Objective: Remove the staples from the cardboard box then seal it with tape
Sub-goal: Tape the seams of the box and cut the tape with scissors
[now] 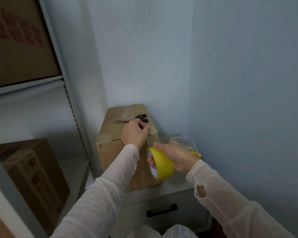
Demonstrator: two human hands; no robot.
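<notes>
My left hand (135, 134) is pinching tape (153, 131) onto the box (110, 152); my right hand (175, 157) is gripping the yellow roll (162, 164).

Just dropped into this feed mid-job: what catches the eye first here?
The bright yellow tape roll stands out most, gripped by the right hand at lower centre, just in front of the cardboard box. The left hand rests on the box's top near its front edge with fingers curled. Black-handled scissors lie on the box top just behind it.
</notes>
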